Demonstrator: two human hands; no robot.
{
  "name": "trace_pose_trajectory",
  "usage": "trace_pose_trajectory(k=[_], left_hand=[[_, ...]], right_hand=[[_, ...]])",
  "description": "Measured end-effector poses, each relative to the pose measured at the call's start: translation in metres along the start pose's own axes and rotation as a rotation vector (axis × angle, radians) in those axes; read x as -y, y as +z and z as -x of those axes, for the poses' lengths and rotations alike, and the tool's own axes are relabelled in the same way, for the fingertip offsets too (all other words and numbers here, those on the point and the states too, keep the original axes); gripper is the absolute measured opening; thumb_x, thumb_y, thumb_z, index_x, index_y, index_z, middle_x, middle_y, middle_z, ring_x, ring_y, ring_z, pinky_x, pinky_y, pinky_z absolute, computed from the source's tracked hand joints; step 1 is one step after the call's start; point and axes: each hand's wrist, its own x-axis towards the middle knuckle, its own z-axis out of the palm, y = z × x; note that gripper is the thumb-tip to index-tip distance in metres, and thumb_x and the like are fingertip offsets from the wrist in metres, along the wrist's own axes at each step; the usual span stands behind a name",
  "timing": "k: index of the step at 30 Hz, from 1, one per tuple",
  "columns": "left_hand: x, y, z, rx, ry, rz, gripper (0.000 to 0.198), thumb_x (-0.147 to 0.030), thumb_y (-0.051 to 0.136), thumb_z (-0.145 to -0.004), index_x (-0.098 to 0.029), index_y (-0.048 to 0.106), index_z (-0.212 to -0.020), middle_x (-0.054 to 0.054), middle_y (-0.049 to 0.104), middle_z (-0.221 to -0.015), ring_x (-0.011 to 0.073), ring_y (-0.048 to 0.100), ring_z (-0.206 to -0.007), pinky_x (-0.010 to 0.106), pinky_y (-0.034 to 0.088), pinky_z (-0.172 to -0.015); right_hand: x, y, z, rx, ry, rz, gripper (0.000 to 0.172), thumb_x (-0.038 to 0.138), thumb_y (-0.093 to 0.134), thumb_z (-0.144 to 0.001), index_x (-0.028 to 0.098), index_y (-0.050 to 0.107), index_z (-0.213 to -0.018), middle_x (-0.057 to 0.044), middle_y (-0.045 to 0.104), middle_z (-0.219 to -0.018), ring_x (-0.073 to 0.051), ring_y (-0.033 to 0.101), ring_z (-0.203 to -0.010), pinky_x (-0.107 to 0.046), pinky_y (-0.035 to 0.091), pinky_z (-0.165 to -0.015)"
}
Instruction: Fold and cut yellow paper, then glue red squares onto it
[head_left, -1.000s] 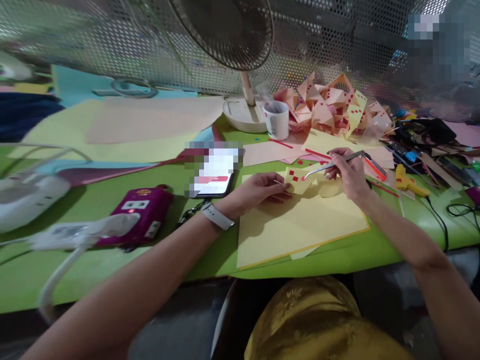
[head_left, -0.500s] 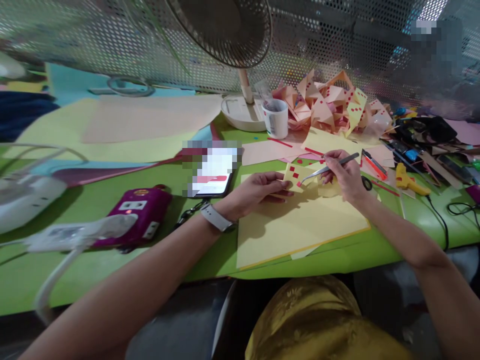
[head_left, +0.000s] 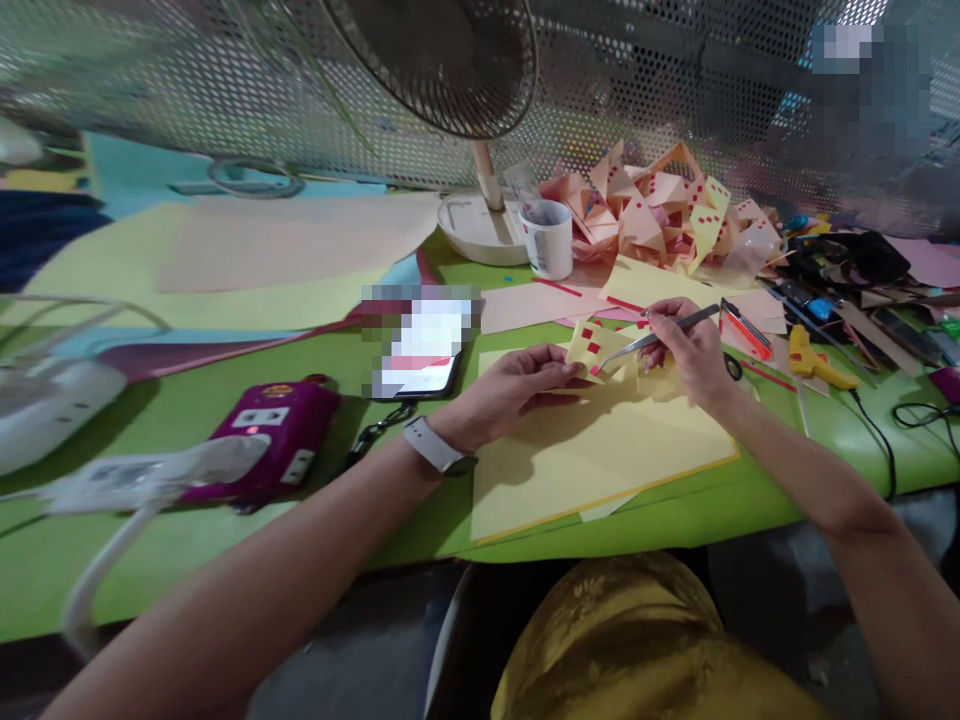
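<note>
My left hand point(head_left: 529, 385) pinches the left edge of a small yellow paper piece point(head_left: 576, 350) that carries several red squares. In my right hand point(head_left: 686, 350) is a pair of grey tweezers point(head_left: 637, 343), held like a pen. Their curved tips touch or nearly touch the lowest red square point(head_left: 595, 370) on the paper. Both hands are above a stack of large yellow sheets point(head_left: 592, 470). More small yellow paper lies under my right hand, partly hidden by it.
A phone point(head_left: 421, 350) and a purple power socket point(head_left: 274, 430) lie left. Behind stand a fan point(head_left: 480, 225), a white cup point(head_left: 548, 245) and a pile of folded paper pieces point(head_left: 637, 210). Rightward are a red cutter point(head_left: 746, 332), a yellow glue gun point(head_left: 817, 360) and red strips point(head_left: 769, 376).
The yellow paper has tilted slightly in my left hand. The tweezers remain at the lowest red square, and both hands have barely moved. The whole view has shifted a little.
</note>
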Motion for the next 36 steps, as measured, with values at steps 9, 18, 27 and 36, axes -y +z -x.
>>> trace_pose_trajectory(k=[9,18,27,36], left_hand=[[-0.001,0.007,0.002,-0.121,-0.018,0.018,0.023,-0.022,0.082,-0.075,-0.019,0.065,-0.09,0.0,0.074,-0.09,0.0144,0.072,-0.087,0.024,0.058,-0.077],[0.004,0.013,0.006,-0.166,0.003,0.026,0.021,-0.027,0.083,-0.073,-0.02,0.067,-0.086,0.0,0.075,-0.092,0.0146,0.07,-0.093,0.022,0.056,-0.077],[0.003,0.016,0.007,-0.172,0.01,0.069,0.015,-0.022,0.08,-0.076,-0.019,0.067,-0.081,-0.001,0.073,-0.088,0.0128,0.07,-0.089,0.021,0.056,-0.077],[0.005,0.015,0.007,-0.161,0.02,0.057,0.017,-0.024,0.081,-0.075,-0.02,0.067,-0.083,-0.001,0.073,-0.09,0.0135,0.07,-0.09,0.022,0.057,-0.078]], right_hand=[[0.001,-0.002,0.0,-0.039,-0.024,0.022,0.033,0.049,0.07,-0.082,0.021,0.056,-0.093,0.007,0.063,-0.061,-0.006,0.059,-0.043,-0.017,0.051,-0.042],[0.004,0.001,0.002,-0.107,-0.042,0.058,0.03,0.049,0.068,-0.084,0.023,0.055,-0.092,0.007,0.063,-0.06,-0.007,0.058,-0.043,-0.018,0.05,-0.042],[0.007,0.002,0.006,-0.102,-0.069,0.062,0.033,0.051,0.068,-0.084,0.023,0.055,-0.093,0.006,0.064,-0.061,-0.008,0.059,-0.043,-0.019,0.05,-0.042],[0.008,0.004,0.007,-0.114,-0.065,0.062,0.033,0.052,0.068,-0.083,0.024,0.055,-0.092,0.007,0.063,-0.06,-0.007,0.059,-0.043,-0.019,0.049,-0.042]])
